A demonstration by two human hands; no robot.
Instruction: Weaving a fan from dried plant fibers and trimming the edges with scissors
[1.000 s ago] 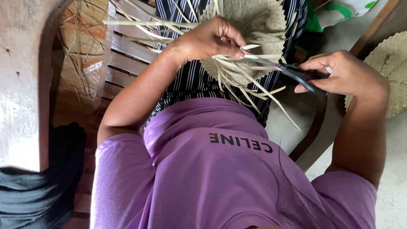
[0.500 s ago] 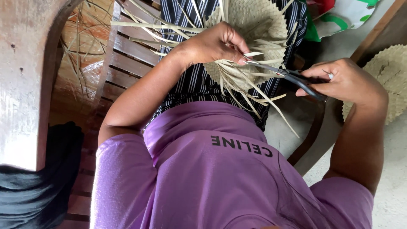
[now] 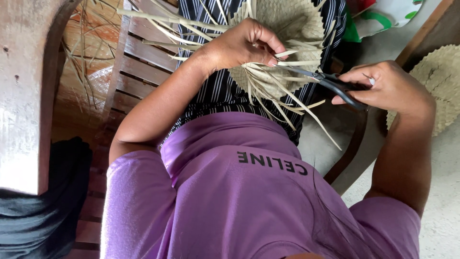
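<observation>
Over our lap, our left hand (image 3: 242,45) pinches loose strands of the pale woven palm-leaf piece (image 3: 280,29); our right hand (image 3: 390,88) grips black-handled scissors (image 3: 330,82), blades at the fringe. Weaving looks complete (many untrimmed ends remain, we judge).

No packages, labels, signs or screens show, only dark lettering across a purple shirt (image 3: 258,192).

— What does the left hand (image 3: 244,45) grip?
— A pale woven straw piece (image 3: 282,29), round, with loose strands fanning out below the fingers.
— And the right hand (image 3: 388,86)?
— Black-handled scissors (image 3: 330,82), blades pointing left, tips among the strands just beside the left thumb.
</observation>
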